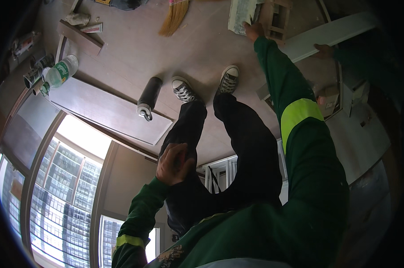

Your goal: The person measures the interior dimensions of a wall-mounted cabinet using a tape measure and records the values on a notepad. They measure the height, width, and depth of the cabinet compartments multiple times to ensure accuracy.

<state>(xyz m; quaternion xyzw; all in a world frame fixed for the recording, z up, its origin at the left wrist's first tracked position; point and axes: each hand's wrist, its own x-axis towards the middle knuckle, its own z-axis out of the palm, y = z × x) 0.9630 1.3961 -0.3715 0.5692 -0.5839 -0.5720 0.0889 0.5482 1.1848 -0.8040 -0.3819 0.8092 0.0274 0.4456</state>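
My right hand (254,31) reaches far forward to the top of the view. Its fingers are closed by the edge of a pale, worn flat piece (240,17), where a thin dark pointed thing shows. Whether they grip that thing or the piece's edge is too small to tell. Right beside this hand lies a brown wooden frame (278,20) with openings in it. My left hand (173,164) hangs in front of my left thigh, its fingers loosely curled in, and I see nothing in them.
Another person's hand (323,50) touches a long white panel (331,35) at the right. A dark bottle (150,94) lies near my shoes, with a clear plastic bottle (62,71) farther left. A straw broom (174,20) is ahead; a white ladder (224,172) stands behind my legs.
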